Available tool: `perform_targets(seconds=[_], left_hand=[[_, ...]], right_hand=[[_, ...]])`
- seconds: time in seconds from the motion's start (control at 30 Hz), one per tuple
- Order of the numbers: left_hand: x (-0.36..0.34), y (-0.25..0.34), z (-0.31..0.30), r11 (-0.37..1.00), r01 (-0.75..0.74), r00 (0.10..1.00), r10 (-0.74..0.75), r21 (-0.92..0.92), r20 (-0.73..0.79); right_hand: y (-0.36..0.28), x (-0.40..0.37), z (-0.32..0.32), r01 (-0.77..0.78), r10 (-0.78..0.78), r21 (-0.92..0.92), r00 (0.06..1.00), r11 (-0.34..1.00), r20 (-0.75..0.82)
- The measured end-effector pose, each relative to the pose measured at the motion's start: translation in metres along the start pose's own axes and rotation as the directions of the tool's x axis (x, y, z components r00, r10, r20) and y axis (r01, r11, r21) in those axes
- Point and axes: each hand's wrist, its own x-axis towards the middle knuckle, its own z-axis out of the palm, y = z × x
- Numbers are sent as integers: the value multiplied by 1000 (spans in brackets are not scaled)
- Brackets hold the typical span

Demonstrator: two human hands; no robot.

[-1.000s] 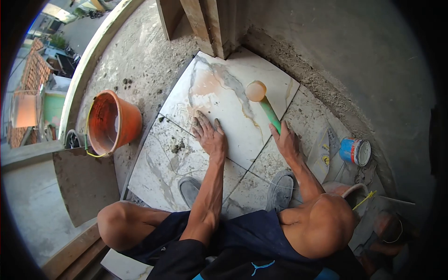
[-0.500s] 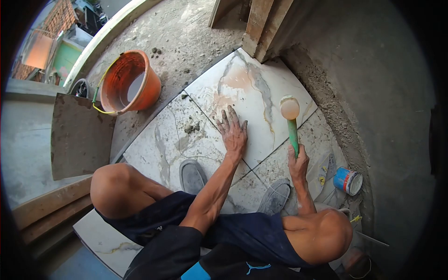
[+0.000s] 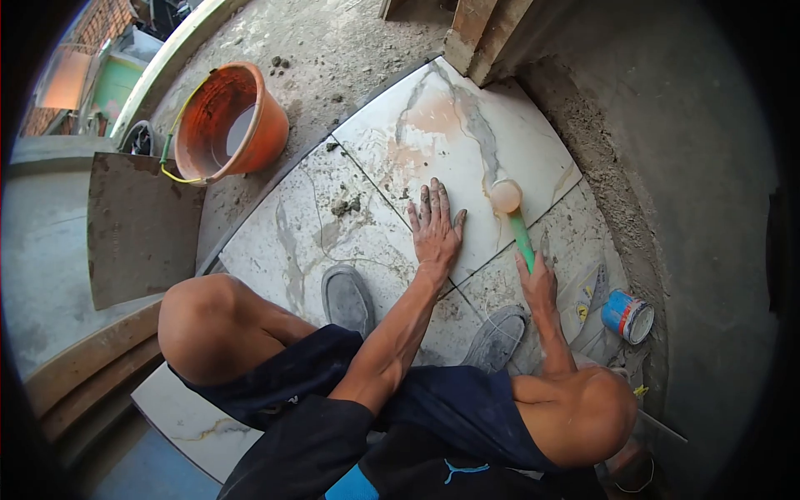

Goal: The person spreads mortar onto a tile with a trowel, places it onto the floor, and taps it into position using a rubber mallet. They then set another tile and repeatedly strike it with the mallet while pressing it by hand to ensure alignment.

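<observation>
Building site — bare cement wall [image 3: 717, 208], gritty concrete ledge [image 3: 358, 37], mortar-spattered floor tiles [image 3: 292, 233], orange bucket [image 3: 271, 133], rough timbers [image 3: 473, 25] — tiled roof [image 3: 100, 25] outside

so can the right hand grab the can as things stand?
Probably not without freeing its grip: the right hand is round the mallet. The way itself looks free, with nothing upright between hand and can.

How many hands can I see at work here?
2: the left hand lies spread on the marbled tile; the right hand grips the green-handled mallet. No others show.
</observation>
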Motion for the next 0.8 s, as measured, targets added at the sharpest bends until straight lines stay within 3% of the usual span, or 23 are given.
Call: perform_targets(seconds=[0.07, 0.17, 0.2, 0.23, 0.27, 0.37, 0.5, 0.6, 0.67, 0.7, 0.77, 0.8], left_hand=[[2, 0, 2, 1000, 4, 1000, -4, 7, -18], [-1, 1, 1, 1000, 0, 1000, 1, 26, -28], [-1, 3, 1, 1000, 10, 1000, -9, 24, -24], [-1, 4, 0, 1000, 5, 1000, -5, 21, -22], [-2, 5, 1, 1000, -11, 1000, 11, 4, -6], [0, 3, 1, 1000, 9, 1000, -9, 16, -3], [-3, 2, 4, 999, -14, 1000, 14, 38, 1], [-1, 1, 3, 999, 5, 1000, -4, 35, -24], [0, 1, 2, 999, -4, 1000, 4, 36, -8], [-4, 0, 1, 999, -6, 1000, 6, 40, 2], [0, 2, 1, 999, -9, 1000, 9, 35, -8], [3, 3, 3, 999, -17, 1000, 17, 29, -15]], right_hand=[[-6, 10, -9, -62, 56, 57, 993, 996, 106], [-3, -6, -9, 24, -21, 88, 999, 996, -37], [7, -9, -3, 55, -53, 62, 998, 997, -32], [14, -7, -1, 36, -26, -127, 996, 991, 82], [10, -7, -7, 13, -2, -142, 997, 990, 76], [-4, -9, -21, 48, -52, 65, 997, 997, 58], [7, -18, -10, 59, -55, -88, 998, 994, 42], [3, -16, -13, -10, 7, 27, 996, 1000, 87], [8, -26, -7, 131, -127, 86, 990, 988, -54], [11, -29, -5, 122, -118, 89, 992, 988, -49], [5, -17, -9, -69, 81, -96, 989, 993, 125], [6, -18, -11, -70, 81, -98, 990, 993, 114]])
